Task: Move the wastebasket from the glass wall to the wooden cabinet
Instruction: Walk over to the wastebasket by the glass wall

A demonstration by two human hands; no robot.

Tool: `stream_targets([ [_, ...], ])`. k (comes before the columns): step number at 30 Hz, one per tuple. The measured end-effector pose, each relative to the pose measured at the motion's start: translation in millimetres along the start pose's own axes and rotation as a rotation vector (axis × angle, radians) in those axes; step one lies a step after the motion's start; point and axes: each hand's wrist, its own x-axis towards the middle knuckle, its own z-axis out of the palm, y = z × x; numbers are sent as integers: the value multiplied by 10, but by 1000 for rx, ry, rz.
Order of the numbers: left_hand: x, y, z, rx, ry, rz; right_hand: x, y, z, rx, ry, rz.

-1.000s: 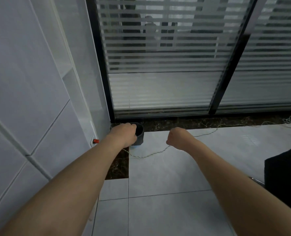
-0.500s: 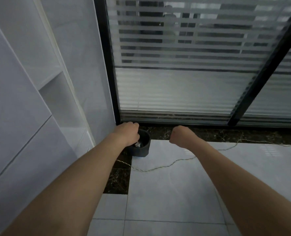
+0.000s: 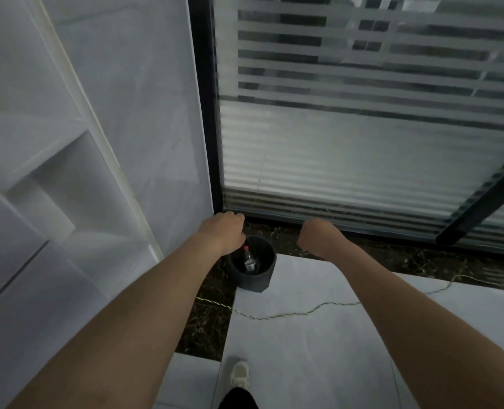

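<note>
One round dark wastebasket (image 3: 255, 274) holds one plastic bottle (image 3: 248, 259). Two hands: the left hand (image 3: 222, 230) is curled at its rim, grip unclear; the right hand (image 3: 315, 236) is fisted, empty.

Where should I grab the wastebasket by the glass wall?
Grip the wastebasket at its open top rim on the right side, coming from above. It stands upright, the left hand already covers the left edge, and the bottle inside leaves the right rim free for fingers.
</note>
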Motion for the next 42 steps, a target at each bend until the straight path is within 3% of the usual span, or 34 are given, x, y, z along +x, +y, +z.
stream_targets([
  [9, 1422, -672, 5, -59, 40, -30, 1493, -127, -100, 33, 48, 31],
  [16, 2159, -922, 477, -65, 65, -34, 2329, -23, 274, 53, 75, 39],
  [21, 2647, -1074, 1129, -63, 53, -51, 2928, 161, 796, 52, 30, 31],
  [32, 3621, -1294, 2795, -64, 125, -120, 4052, 829, 2194, 90, 168, 22],
  [42, 4288, -1532, 4205, -77, 185, -235, 4855, 1206, 3394, 110, 137, 51],
])
